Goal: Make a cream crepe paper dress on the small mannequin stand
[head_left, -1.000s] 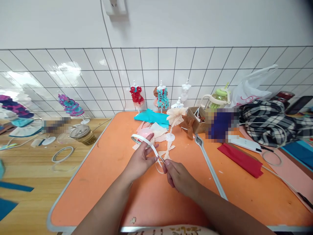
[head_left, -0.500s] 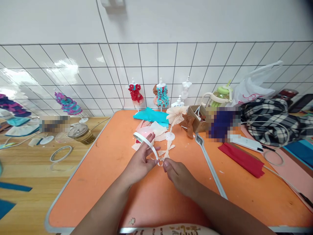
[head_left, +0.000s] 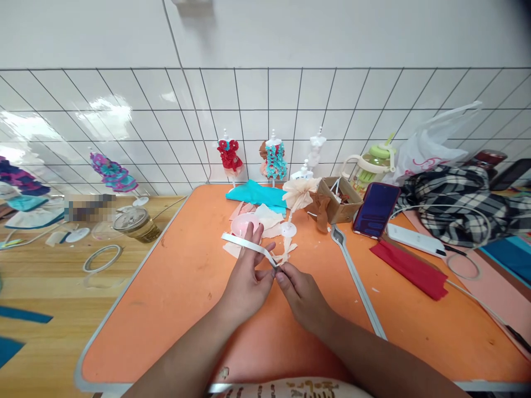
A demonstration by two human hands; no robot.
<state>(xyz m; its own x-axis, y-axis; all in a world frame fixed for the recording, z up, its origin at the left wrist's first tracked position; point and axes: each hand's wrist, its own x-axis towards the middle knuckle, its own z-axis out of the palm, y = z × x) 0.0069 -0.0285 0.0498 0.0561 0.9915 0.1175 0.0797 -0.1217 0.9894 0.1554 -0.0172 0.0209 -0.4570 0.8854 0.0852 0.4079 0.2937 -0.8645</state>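
Observation:
My left hand [head_left: 248, 286] holds a thin white roll of tape [head_left: 244, 244] over the orange table [head_left: 178, 309], the ring hooked over its fingers. My right hand [head_left: 304, 297] pinches the tape's loose end right beside the left thumb. Just beyond the fingertips lies a small cream paper bow [head_left: 286, 255]. Behind it stand a pink round piece [head_left: 241, 223], cream paper scraps [head_left: 268, 216] and a small white stand with a cream ruffled paper dress [head_left: 297, 194].
Turquoise paper [head_left: 257, 196], three mini mannequins [head_left: 274, 157], a cardboard box [head_left: 338, 199], a phone [head_left: 375, 210], red paper [head_left: 409, 268], a white charger and cable [head_left: 416, 239] and plaid cloth [head_left: 456, 204] crowd the back and right. A metal strip [head_left: 357, 282] runs down the table. Tape rings [head_left: 102, 258] lie on the wooden table at left.
Both hands have drawn closer together and a little nearer to me; the tape roll has tipped lower and flatter, and the right fingers now pinch its end next to the left thumb.

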